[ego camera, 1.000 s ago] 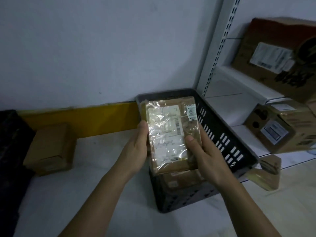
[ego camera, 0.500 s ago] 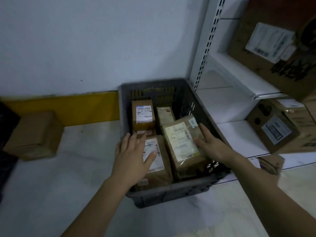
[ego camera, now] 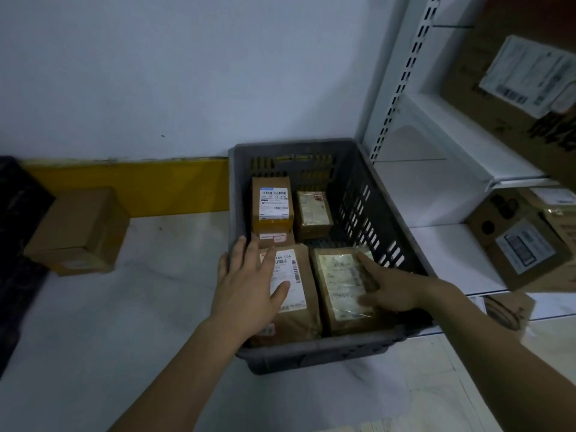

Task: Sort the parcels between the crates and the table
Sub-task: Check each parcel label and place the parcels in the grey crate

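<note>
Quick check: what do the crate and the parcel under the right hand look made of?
Crate: looks like moulded grey plastic, matte, with slotted walls. Parcel under the right hand, the front-right parcel: brown cardboard or kraft paper, seemingly wrapped in clear tape or film, judging by its glossy, wrinkled glare.

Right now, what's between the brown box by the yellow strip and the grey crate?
Nothing: in the head view, only bare white tabletop separates the brown box from the grey crate.
</note>
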A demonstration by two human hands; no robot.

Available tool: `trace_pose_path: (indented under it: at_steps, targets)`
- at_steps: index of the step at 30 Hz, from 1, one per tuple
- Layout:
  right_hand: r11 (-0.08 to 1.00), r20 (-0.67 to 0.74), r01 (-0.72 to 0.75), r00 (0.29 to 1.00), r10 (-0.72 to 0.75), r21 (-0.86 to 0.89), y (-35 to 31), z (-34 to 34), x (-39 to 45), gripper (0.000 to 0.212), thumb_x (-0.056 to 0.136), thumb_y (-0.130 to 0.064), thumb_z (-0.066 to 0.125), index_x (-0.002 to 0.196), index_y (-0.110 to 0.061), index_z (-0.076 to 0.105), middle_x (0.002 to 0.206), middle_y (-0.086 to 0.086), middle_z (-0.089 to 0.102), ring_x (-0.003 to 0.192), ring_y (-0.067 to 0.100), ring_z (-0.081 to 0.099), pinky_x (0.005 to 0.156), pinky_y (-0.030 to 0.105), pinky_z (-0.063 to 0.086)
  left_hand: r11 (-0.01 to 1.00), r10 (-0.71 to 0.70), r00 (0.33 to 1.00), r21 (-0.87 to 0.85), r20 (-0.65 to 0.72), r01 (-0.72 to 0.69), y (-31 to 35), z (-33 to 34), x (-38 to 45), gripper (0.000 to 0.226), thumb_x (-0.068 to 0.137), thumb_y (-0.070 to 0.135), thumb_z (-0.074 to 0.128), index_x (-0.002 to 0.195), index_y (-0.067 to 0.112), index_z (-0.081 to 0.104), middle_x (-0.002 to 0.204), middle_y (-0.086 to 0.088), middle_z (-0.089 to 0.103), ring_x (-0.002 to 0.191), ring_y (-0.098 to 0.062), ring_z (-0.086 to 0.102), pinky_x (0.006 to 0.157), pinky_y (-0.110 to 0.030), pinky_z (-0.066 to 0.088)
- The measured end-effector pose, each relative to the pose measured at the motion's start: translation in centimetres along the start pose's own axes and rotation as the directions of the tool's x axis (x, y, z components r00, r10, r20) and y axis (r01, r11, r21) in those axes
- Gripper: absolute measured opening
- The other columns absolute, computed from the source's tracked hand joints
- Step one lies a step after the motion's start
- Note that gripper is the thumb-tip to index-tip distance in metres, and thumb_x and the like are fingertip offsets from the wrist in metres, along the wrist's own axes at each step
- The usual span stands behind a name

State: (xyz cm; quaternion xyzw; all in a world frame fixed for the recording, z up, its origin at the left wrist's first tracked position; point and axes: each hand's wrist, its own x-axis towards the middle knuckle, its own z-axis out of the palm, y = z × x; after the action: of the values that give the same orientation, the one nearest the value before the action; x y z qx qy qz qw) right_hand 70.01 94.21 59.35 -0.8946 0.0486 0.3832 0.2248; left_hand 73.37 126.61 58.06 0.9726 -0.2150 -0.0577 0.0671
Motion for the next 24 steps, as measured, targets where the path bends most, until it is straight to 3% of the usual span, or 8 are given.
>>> trace_pose_path:
  at_steps: [3, 8, 11, 15, 19, 24]
  targets:
    - [1.0, -0.049, -0.022, 0.999, 0.021, -0.01, -0.1, 0.7, 0.6, 0.131, 0.083, -0.077, 0.071, 0.164, -0.046, -0.027, 0.176, 0.003, 0.023, 0.145, 0.025, 0.048, 0.122, 0.04, 0.041, 1.0, 0.003, 1.0, -0.013, -0.016, -0.003, -0.4, 0.0, -0.2, 0.078, 0.103, 0.068, 0.034, 0.169, 0.031, 0.014, 0.178, -0.006, 0.001, 0.164, -0.031, -0.008, 0.131, -0.058, 0.006]
    - [0.975, -0.214, -0.116, 0.974, 0.075, -0.19, -1.0, 0.9, 0.0, 0.132, 0.073, -0.097, 0.057, 0.17, -0.041, -0.013, 0.18, 0.0, -0.013, 0.166, 0.034, 0.006, 0.131, 0.056, 0.024, 1.0, -0.011, 0.998, -0.027, -0.065, 0.009, -1.7, -0.5, -0.8, 0.082, 0.1, 0.071, 0.024, 0.17, 0.03, 0.01, 0.179, -0.008, -0.002, 0.164, -0.032, -0.01, 0.132, -0.058, 0.004]
    - [0.958, -0.421, -0.121, 0.907, 0.001, -0.259, -4.2, 1.2, -1.0, 0.125, 0.072, -0.106, 0.033, 0.172, -0.036, 0.005, 0.181, 0.004, -0.009, 0.167, 0.034, -0.003, 0.132, 0.058, 0.02, 0.998, -0.041, 0.994, -0.041, -0.097, 0.037, -3.5, -1.0, -1.4, 0.083, 0.102, 0.074, 0.023, 0.17, 0.029, 0.007, 0.179, -0.009, -0.001, 0.164, -0.032, -0.01, 0.132, -0.058, 0.001]
    - [0.928, -0.609, -0.148, 0.787, -0.1, -0.343, -12.0, 2.6, -1.4, 0.101, 0.092, -0.091, 0.022, 0.173, -0.033, 0.007, 0.182, 0.006, 0.0, 0.167, 0.031, -0.002, 0.135, 0.052, 0.014, 0.994, -0.102, 0.985, -0.061, -0.137, 0.094, -7.5, -2.2, -2.5, 0.091, 0.095, 0.077, 0.011, 0.171, 0.028, 0.008, 0.179, -0.01, 0.001, 0.164, -0.033, -0.006, 0.131, -0.06, 0.001]
    - [0.896, -0.614, -0.075, 0.753, -0.237, -0.437, -20.8, 5.5, -0.4, 0.104, 0.086, -0.09, 0.003, 0.172, -0.031, 0.011, 0.181, 0.009, 0.009, 0.167, 0.035, 0.006, 0.133, 0.054, 0.018, 0.986, -0.164, 0.979, -0.042, -0.119, 0.16, -14.6, -2.8, -5.1, 0.089, 0.094, 0.075, 0.011, 0.171, 0.03, 0.003, 0.179, -0.007, -0.006, 0.164, -0.032, -0.009, 0.131, -0.059, 0.001]
    - [0.886, -0.542, 0.018, 0.785, -0.299, -0.463, -31.4, 10.2, 3.2, 0.095, 0.097, -0.088, 0.013, 0.173, -0.031, 0.006, 0.182, 0.007, 0.0, 0.167, 0.033, -0.004, 0.134, 0.056, 0.009, 0.958, -0.286, 0.952, -0.063, -0.105, 0.281, -25.5, -2.8, -9.7, 0.091, 0.093, 0.075, 0.011, 0.171, 0.028, 0.012, 0.179, -0.01, 0.005, 0.164, -0.035, -0.001, 0.131, -0.059, 0.008]
